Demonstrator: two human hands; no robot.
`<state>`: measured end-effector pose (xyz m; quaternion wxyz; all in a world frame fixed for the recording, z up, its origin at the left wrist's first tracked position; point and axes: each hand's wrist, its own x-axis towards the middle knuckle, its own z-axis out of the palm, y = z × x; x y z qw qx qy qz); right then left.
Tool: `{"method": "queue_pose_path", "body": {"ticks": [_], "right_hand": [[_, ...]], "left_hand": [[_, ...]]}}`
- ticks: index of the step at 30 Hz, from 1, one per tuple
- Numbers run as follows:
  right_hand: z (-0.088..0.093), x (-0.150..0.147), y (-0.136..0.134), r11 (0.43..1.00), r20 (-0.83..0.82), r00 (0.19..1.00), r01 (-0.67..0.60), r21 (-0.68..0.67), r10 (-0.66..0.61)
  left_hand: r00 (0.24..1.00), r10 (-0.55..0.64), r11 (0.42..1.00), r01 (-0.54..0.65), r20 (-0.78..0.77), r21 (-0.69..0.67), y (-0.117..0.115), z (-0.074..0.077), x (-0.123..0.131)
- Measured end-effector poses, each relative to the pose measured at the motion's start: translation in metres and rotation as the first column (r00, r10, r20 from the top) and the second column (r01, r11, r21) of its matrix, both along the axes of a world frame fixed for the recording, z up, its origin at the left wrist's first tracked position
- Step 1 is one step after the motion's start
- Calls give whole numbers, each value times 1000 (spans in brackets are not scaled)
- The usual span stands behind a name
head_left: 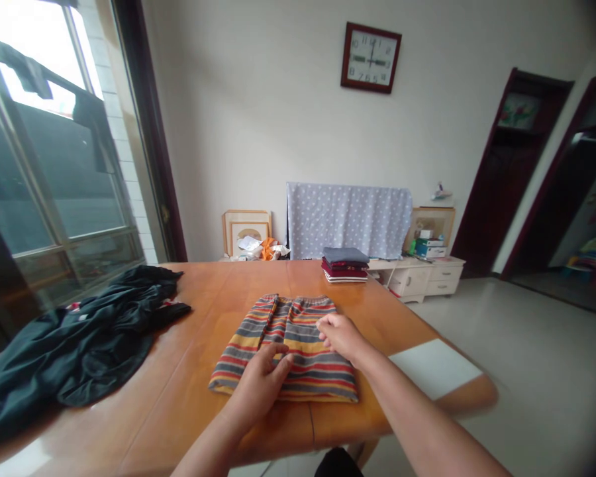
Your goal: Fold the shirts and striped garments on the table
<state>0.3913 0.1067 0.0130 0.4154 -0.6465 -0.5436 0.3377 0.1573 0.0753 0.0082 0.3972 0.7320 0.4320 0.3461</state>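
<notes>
A folded knit garment with grey, red and yellow stripes [285, 351] lies flat on the wooden table [189, 351], and its two legs suggest trousers. My left hand [261, 384] rests on its near half, fingers stretched out and holding nothing. Over its right side, my right hand [340, 336] has its fingers curled, their tips at or just above the cloth. I cannot tell whether they grip anything. Both forearms come in from the bottom of the view.
A crumpled dark garment [74, 338] lies at the table's left. A stack of folded clothes [345, 265] stands at the far edge. A white sheet [434, 368] lies at the right edge. A low white cabinet [422, 278] stands behind the table, with a window at left.
</notes>
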Motion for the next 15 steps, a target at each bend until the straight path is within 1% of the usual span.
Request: {"method": "queue_pose_path", "body": {"ticks": [2,5,7,10,13,15], "right_hand": [[3,-7,20,999,82,997,10,-39,-7],[4,-18,49,998,185,983,16,-68,-4],[3,-27,68,997,240,971,22,-71,-5],[-1,-40,91,998,319,948,42,-51,-23],[-7,-51,107,996,389,919,84,-20,-70],[-13,-54,113,993,445,891,117,-33,-90]], "left_hand": [[998,67,998,-67,1,15,5,-9,1],[995,103,992,-102,0,75,11,-23,1],[990,143,986,-143,4,83,14,-30,0],[983,185,982,-185,1,26,16,-34,1],[987,161,986,-161,3,-39,16,-34,2],[990,143,988,-143,0,-62,16,-33,4]]}}
